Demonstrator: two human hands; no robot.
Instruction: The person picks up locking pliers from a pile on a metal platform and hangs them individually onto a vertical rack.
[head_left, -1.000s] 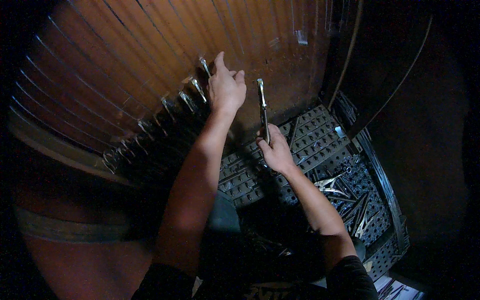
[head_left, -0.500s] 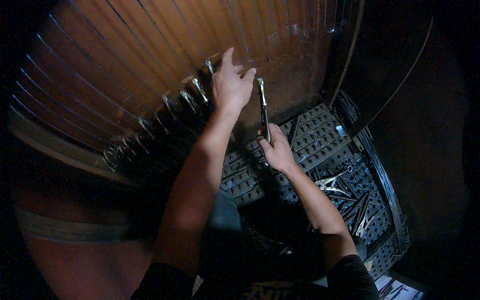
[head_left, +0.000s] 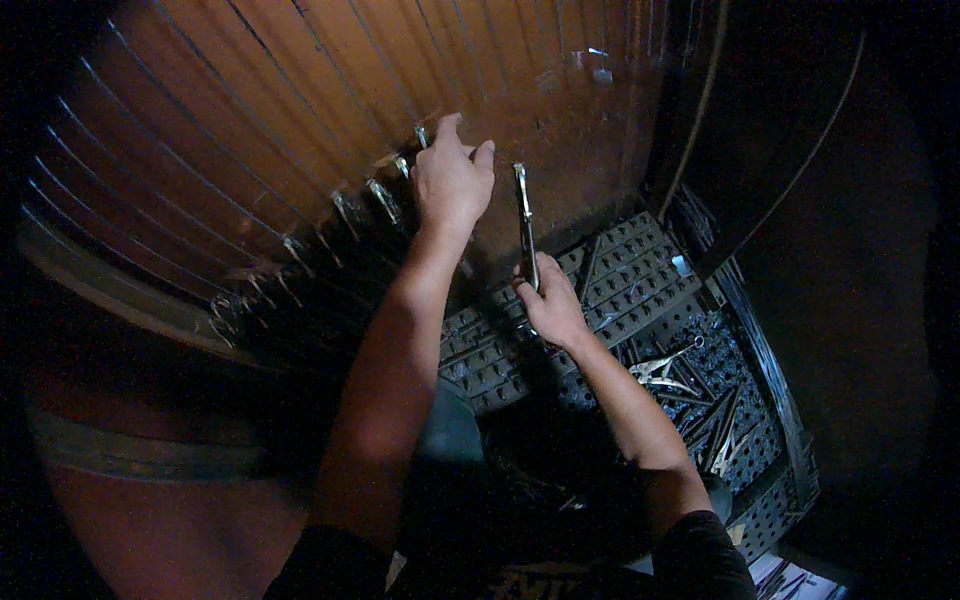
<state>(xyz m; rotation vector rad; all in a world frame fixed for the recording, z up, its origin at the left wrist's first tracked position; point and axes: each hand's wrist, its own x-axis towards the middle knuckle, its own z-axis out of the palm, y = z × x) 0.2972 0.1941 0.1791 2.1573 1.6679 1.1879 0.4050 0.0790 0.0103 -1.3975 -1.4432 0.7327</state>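
My right hand [head_left: 555,312] is wrapped round the handles of a pair of locking pliers [head_left: 525,205], seen edge-on with the jaws pointing up and away from me. To its left, my left hand [head_left: 453,185] reaches up in front of a brown sheet [head_left: 560,125]. Its index finger and thumb are spread, with nothing visible between them; the other fingers are partly hidden. Just beside that hand are the shiny jaws of other locking pliers [head_left: 378,190], part of a row along the sheet's lower edge. Whether my fingertips touch the sheet or the nearest jaws I cannot tell.
Thin metal rods [head_left: 265,48] run in spaced lines over the curved sheet. At the right, a perforated metal platform [head_left: 630,268] carries loose locking pliers [head_left: 660,374] and dark bars. A cable [head_left: 830,125] hangs at the far right. Deep shadow hides much of the lower middle.
My left hand has drawn slightly down and left, its fingers bending a little. My right hand and the locking pliers have dropped slightly.
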